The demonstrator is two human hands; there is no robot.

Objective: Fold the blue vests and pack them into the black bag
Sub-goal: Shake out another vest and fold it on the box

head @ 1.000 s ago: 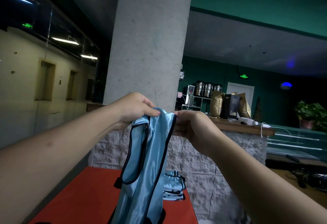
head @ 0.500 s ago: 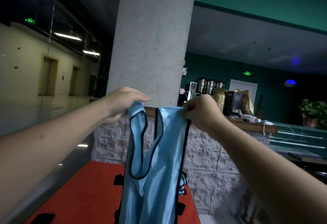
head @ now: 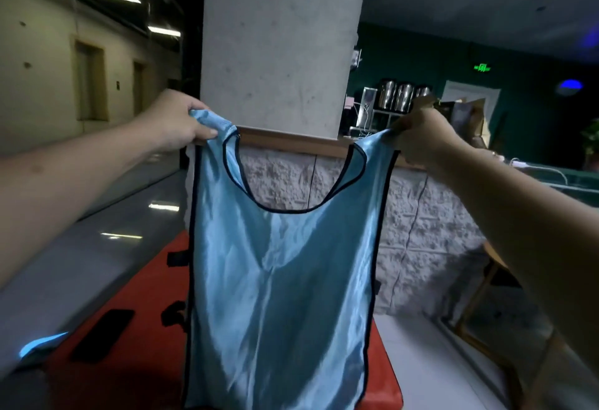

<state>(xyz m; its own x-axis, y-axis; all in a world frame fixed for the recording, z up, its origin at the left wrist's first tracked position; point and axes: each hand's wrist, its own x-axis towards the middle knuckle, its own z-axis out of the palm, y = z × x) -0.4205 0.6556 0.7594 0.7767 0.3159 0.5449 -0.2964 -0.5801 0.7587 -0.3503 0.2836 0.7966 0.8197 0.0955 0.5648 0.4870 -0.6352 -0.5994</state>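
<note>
A light blue vest (head: 282, 286) with black trim hangs spread out flat in front of me, neck opening at the top. My left hand (head: 178, 121) grips its left shoulder strap. My right hand (head: 421, 137) pinches the right shoulder strap. The vest hangs down over a red table (head: 129, 338) and hides most of what lies behind it. The black bag is not in sight; black straps (head: 176, 283) show at the vest's left edge.
A dark phone-like slab (head: 103, 335) lies on the red table at the left, and a pale blue scrap (head: 35, 344) sits at the table's left edge. A concrete pillar (head: 282, 40) and stone-faced counter (head: 421, 221) stand behind. A wooden chair frame (head: 492, 312) is at the right.
My hands have moved apart and the vest has gone from bunched together to stretched wide and flat by its shoulder straps. The view has tilted down slightly.
</note>
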